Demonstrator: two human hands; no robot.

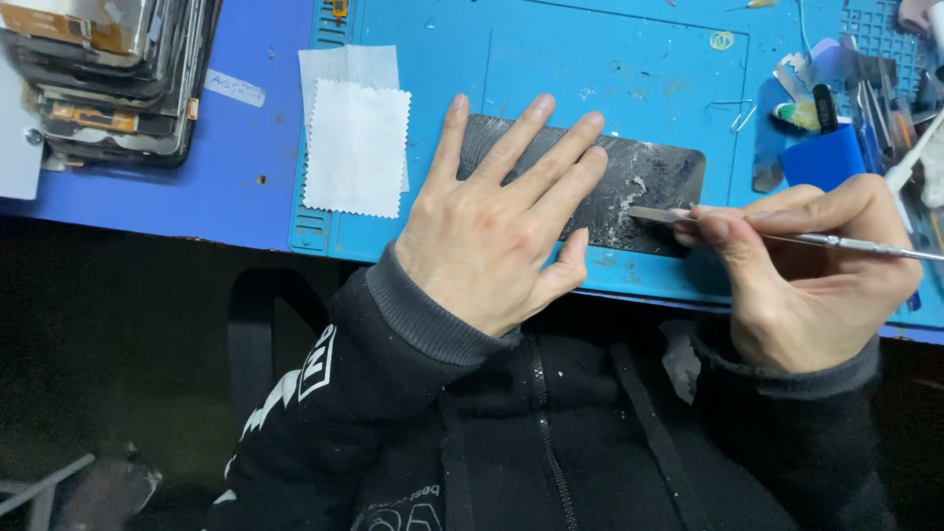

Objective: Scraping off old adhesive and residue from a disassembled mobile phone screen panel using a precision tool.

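While the blue work mat (551, 59) spreads across the desk, a dark flat panel (644, 182) lies on it. Pressing the panel down, the left hand (492, 226) rests flat, fingers spread. Clenched on a thin metal scraper (787, 236), the right hand (816, 275) sets its blade apparently against whitish residue (629, 197).

Blue worktop (246, 147) filled top of view, w/ lighter blue work mat (590, 59) laid on it. Stack of dark flat panels (108, 79) sat at far left corner; two white cloth squares (356, 138) lay on mat's left part. Right edge was cluttered w/ small tools and a blue holder (826, 157). Below worktop edge everything was dark, floor not readable; grey metal bit (39, 487) at bottom left. Light was even, from above.
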